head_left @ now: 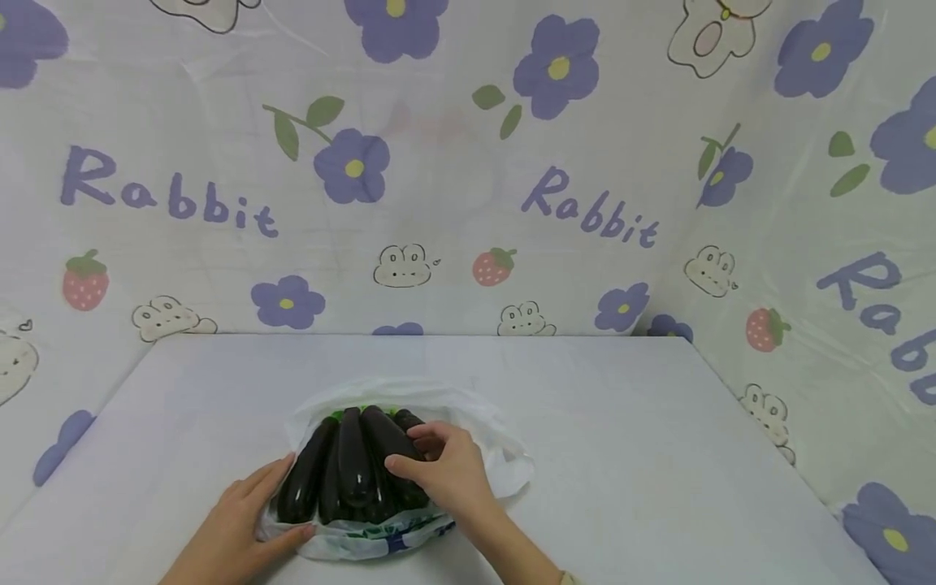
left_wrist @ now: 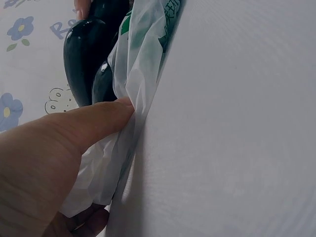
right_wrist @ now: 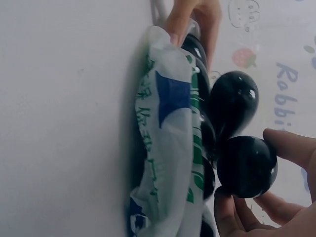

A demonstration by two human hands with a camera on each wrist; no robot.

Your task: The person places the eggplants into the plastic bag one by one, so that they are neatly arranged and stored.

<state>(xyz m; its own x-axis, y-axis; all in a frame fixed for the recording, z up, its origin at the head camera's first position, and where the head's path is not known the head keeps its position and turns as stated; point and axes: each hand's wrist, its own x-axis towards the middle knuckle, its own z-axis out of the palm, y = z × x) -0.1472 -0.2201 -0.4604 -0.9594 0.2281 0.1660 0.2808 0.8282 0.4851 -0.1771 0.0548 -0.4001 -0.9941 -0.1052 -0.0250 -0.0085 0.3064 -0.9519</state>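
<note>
Several glossy dark eggplants [head_left: 354, 463] lie side by side in an opened white plastic bag [head_left: 358, 548], over the bag's printed front edge. At the bag's left side, my left hand [head_left: 244, 520] holds the plastic, its thumb on the front edge and its fingers along the outer side. My right hand [head_left: 453, 467] grips an eggplant [right_wrist: 247, 167] on top of the right part of the pile. In the right wrist view its thumb and fingers are around that eggplant's rounded end. Another raised eggplant [right_wrist: 233, 101] lies beside it.
The bag rests on a white tabletop [head_left: 629, 455]. A cloth backdrop [head_left: 453, 187] with purple flowers, rabbits and lettering rises behind the table and along its right side. Bits of bright green show at the far ends of the eggplants.
</note>
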